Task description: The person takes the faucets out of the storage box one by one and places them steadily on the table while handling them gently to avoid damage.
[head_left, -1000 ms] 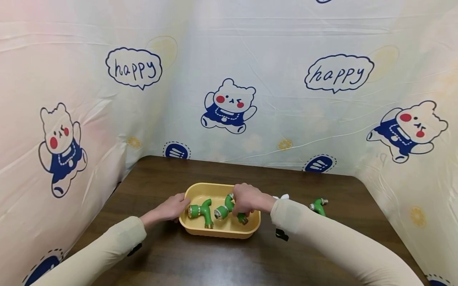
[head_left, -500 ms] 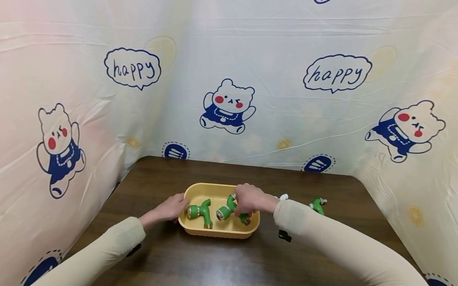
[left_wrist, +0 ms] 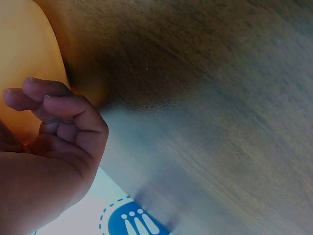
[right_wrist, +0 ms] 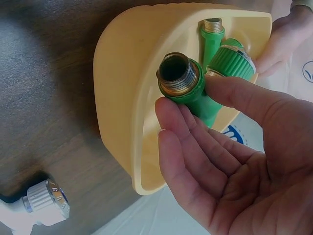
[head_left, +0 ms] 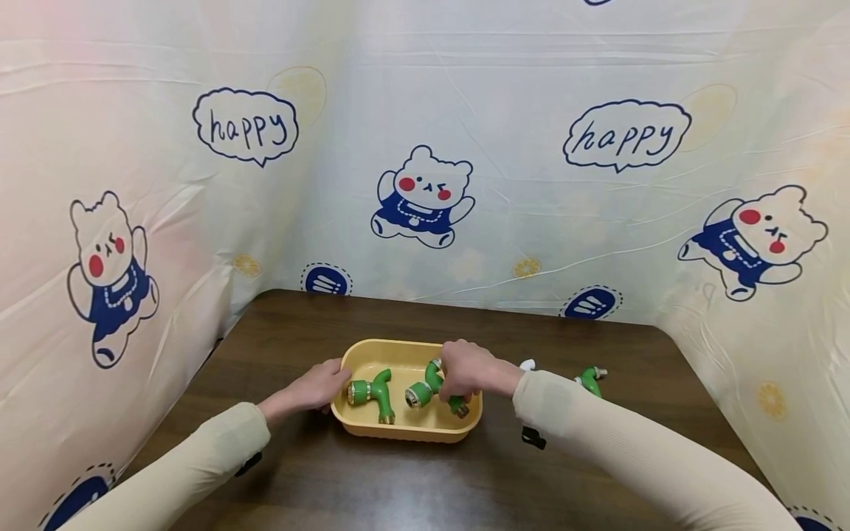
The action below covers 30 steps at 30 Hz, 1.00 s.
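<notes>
Right fingers (right_wrist: 186, 144), thumb (right_wrist: 239, 95) — tap (right_wrist: 208, 108) between.

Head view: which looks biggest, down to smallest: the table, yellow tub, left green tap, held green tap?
1. Table
2. Yellow tub
3. Left green tap and held green tap: too alike to rank; the right hand partly hides the latter.

Green tap (head_left: 433, 380), held tilted, yellow tub (head_left: 406, 433) upright

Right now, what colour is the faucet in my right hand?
The faucet is green with a metallic threaded end; the right wrist view shows it best.
</notes>
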### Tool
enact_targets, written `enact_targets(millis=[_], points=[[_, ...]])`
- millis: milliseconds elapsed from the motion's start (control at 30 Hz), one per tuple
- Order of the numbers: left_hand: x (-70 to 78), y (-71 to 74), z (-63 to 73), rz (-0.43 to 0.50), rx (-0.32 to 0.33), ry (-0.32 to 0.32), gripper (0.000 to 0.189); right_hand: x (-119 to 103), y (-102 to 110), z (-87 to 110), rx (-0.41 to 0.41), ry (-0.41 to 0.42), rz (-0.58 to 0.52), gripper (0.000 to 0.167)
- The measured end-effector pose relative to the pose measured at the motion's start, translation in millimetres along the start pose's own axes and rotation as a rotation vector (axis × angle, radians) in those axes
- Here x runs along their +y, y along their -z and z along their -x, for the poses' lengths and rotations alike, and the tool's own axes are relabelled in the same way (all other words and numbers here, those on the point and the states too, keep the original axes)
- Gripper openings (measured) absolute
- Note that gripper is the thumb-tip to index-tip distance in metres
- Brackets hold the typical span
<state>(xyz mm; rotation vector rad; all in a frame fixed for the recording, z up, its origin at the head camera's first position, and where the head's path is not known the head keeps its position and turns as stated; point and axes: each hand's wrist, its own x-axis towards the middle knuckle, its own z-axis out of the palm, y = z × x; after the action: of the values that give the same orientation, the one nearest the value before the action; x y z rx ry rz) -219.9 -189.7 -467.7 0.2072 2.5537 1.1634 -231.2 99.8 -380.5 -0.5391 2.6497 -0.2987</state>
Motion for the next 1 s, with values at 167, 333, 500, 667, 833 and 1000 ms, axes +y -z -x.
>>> enact_targets(millis=[167, 333, 500, 667, 833, 1000], points=[[-3.2, 1.9, -0.9, 0.024, -0.022, -0.021, 0.036, 1, 1, 1.1, -0.008, -0.005, -0.005, 0.026], [-11.5, 2.7, -3.3, 0.026, -0.038, -0.091, 0.038, 2, 4, 2.5, 0.006, 0.014, -0.011, 0.025], [-3.7, 1.6, -1.4, 0.025, -0.013, -0.019, 0.036, 2, 7, 3.9, 0.017, 0.027, -0.01, 0.026], [-1.4, -0.2, -0.1, 0.002, 0.01, -0.007, 0.034, 2, 8, 6.4, 0.02, 0.033, -0.01, 0.027], [-2.5, -0.4, -0.3, 0.002, 0.008, -0.005, 0.035, 3, 9, 9.4, 0.021, 0.033, -0.015, 0.027], [-3.4, 0.0, -0.8, 0.008, 0.004, -0.002, 0.036, 4, 10, 11.1, 0.023, 0.029, -0.014, 0.026]])
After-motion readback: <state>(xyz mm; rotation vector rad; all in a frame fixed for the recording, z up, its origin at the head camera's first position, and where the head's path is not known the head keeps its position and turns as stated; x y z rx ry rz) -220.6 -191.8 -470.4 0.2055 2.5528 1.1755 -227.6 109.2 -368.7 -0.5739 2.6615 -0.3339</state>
